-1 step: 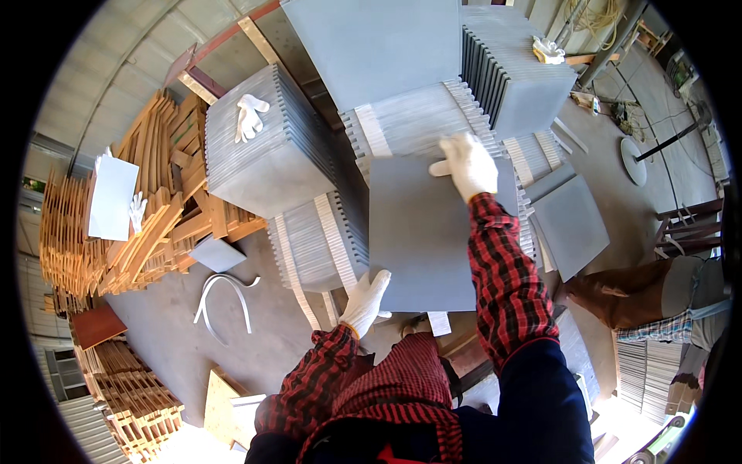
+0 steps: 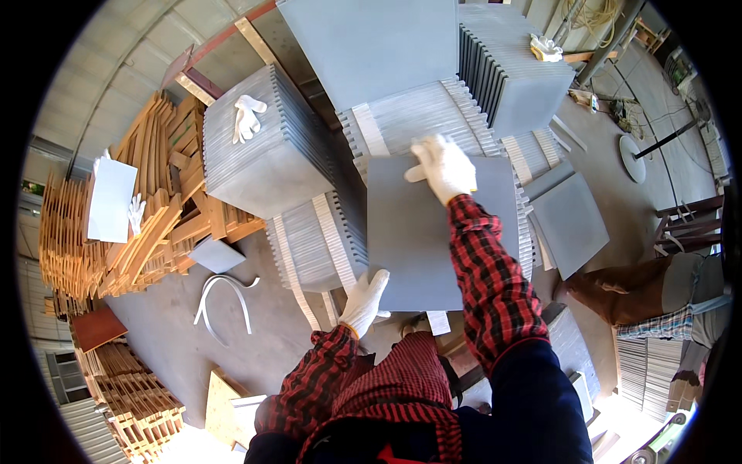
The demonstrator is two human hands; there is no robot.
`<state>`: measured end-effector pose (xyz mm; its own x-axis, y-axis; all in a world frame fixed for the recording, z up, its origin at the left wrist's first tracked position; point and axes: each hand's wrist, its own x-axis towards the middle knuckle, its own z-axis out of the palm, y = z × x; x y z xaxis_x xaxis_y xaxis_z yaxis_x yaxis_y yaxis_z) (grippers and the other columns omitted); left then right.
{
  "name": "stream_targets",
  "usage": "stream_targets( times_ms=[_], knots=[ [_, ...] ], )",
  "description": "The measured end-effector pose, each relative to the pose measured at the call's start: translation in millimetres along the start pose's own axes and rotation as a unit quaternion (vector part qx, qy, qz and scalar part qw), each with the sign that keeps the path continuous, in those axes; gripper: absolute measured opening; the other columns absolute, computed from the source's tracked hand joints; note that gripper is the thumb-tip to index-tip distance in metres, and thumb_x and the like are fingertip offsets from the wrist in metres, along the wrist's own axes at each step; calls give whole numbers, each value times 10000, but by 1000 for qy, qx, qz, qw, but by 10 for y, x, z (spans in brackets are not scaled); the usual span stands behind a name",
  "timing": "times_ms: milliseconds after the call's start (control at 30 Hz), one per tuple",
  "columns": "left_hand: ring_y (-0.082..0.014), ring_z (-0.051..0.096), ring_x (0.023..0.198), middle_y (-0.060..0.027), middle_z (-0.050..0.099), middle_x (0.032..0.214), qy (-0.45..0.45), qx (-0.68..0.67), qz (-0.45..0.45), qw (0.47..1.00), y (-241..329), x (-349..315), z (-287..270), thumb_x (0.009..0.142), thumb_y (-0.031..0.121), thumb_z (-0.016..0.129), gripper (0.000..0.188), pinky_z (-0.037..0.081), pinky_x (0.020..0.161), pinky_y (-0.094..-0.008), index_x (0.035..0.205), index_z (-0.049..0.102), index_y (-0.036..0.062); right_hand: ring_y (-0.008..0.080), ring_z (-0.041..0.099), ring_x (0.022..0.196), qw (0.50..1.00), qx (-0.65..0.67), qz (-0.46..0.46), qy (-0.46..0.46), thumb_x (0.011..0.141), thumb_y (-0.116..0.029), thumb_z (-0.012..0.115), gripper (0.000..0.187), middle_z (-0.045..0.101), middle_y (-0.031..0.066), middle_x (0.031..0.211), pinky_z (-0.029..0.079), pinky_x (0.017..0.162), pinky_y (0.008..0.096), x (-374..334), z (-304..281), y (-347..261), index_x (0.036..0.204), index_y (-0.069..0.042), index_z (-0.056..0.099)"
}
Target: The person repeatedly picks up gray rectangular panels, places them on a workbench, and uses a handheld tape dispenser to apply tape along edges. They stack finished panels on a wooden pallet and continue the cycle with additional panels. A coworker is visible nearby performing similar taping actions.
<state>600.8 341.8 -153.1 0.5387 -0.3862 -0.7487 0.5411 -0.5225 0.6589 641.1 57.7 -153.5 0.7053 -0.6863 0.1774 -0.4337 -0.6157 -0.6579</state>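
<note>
A flat, dark grey square panel (image 2: 417,240) lies in front of me, over a stack of panels edged with ribbed strips. At its near left corner, my left hand (image 2: 365,303), in a white knit glove, grips the edge with the fingers partly hidden. Near the panel's far edge rests my right hand (image 2: 447,168), also white-gloved. Its thumb points out to the left, apart from the fingers, and nothing shows in it. Beyond stands a large light grey panel (image 2: 371,46).
Stacked grey panels (image 2: 267,189) stand at the left, a white glove (image 2: 248,119) on top. Another stack (image 2: 533,100) rises at the far right. Wooden slats (image 2: 166,178) pile up at the left. A curved white strip (image 2: 205,301) lies on the floor. At the right is another person (image 2: 641,290).
My right hand has slid left across the panel, near its far edge. My left hand keeps its place at the corner.
</note>
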Motion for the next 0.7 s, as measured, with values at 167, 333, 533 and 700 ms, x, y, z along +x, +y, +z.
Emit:
stream_targets(
  times_ms=[167, 333, 533, 700],
  knots=[
    [-262, 584, 1095, -137, 540, 1261, -13, 7, 3, 1000, 39, -21, -11, 999, 431, 560, 557, 612, 803, -516, 1354, 489, 8, 329, 631, 1091, 976, 129, -100, -144, 973, -449, 545, 368, 661, 109, 1155, 487, 932, 425, -94, 352, -476, 1131, -144, 678],
    [-270, 567, 1143, -144, 538, 1273, -18, 35, 13, 999, -137, 132, -147, 1002, 424, 557, 563, 605, 816, -531, 1357, 482, -7, 329, 626, 1094, 987, 124, 90, -53, 976, -421, 565, 396, 683, 147, 1118, 481, 939, 393, 259, -574, 475, 1144, -77, 667],
    [-288, 567, 1166, -146, 539, 1276, -20, -15, -3, 1000, -27, 51, -5, 1000, 430, 550, 573, 601, 830, -538, 1372, 475, 0, 333, 630, 1073, 994, 91, 59, 15, 958, -446, 583, 411, 676, 136, 1105, 483, 925, 403, 156, -141, 224, 1143, -91, 676],
    [-219, 592, 1064, -110, 587, 1186, -9, 14, 1, 1000, -20, 64, -13, 1005, 424, 534, 544, 574, 790, -389, 1338, 517, -6, 301, 637, 1076, 984, 77, -104, -124, 971, -436, 538, 342, 655, 94, 1152, 500, 927, 416, -287, 497, -734, 1126, -169, 688]
  ],
)
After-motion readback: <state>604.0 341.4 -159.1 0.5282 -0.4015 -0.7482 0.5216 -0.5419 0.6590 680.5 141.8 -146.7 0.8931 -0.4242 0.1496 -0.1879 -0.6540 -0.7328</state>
